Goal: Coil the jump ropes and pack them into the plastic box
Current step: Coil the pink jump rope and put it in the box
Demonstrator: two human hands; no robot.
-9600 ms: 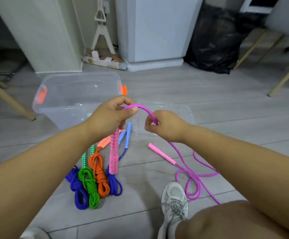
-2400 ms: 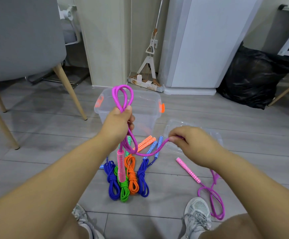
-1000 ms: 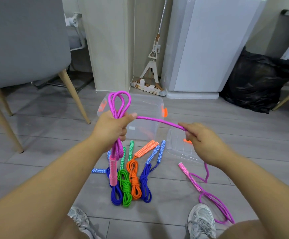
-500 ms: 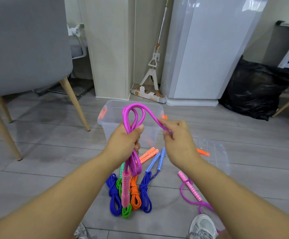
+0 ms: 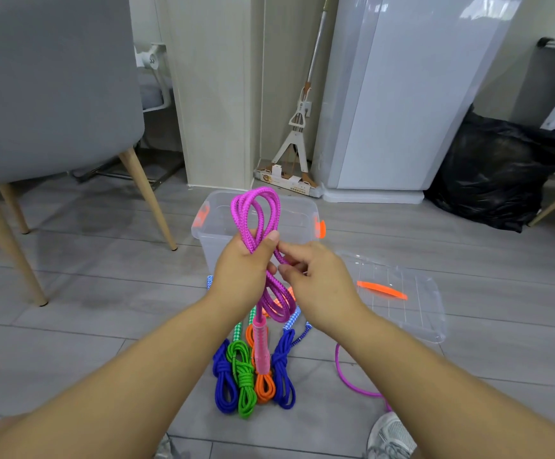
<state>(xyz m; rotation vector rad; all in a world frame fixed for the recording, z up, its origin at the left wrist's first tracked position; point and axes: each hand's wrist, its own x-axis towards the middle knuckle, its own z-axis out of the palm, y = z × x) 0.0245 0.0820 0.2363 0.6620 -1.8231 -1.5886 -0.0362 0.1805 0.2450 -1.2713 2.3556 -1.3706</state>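
Observation:
My left hand (image 5: 241, 271) grips a bundle of loops of the magenta jump rope (image 5: 256, 212), which stick up above my fist and hang below it. The rope's pink handle (image 5: 260, 347) dangles under the hand. My right hand (image 5: 316, 281) pinches a strand of the same rope right beside the left thumb. The rope's loose tail (image 5: 352, 380) trails on the floor at the right. The clear plastic box (image 5: 299, 220) with orange latches stands open just behind my hands. Several coiled ropes, blue (image 5: 223, 385), green (image 5: 244, 382), orange (image 5: 264, 389) and blue (image 5: 284, 376), lie on the floor below.
The box's clear lid (image 5: 402, 299) lies on the floor to the right. A grey chair (image 5: 47, 81) with wooden legs stands at left. A mop (image 5: 297, 127), a white cabinet (image 5: 402, 94) and a black bag (image 5: 495, 173) are behind. My shoe (image 5: 390, 435) is at bottom right.
My right hand has come in and down against the left hand, laying another strand of rope into the bundle. The second handle on the floor is now hidden.

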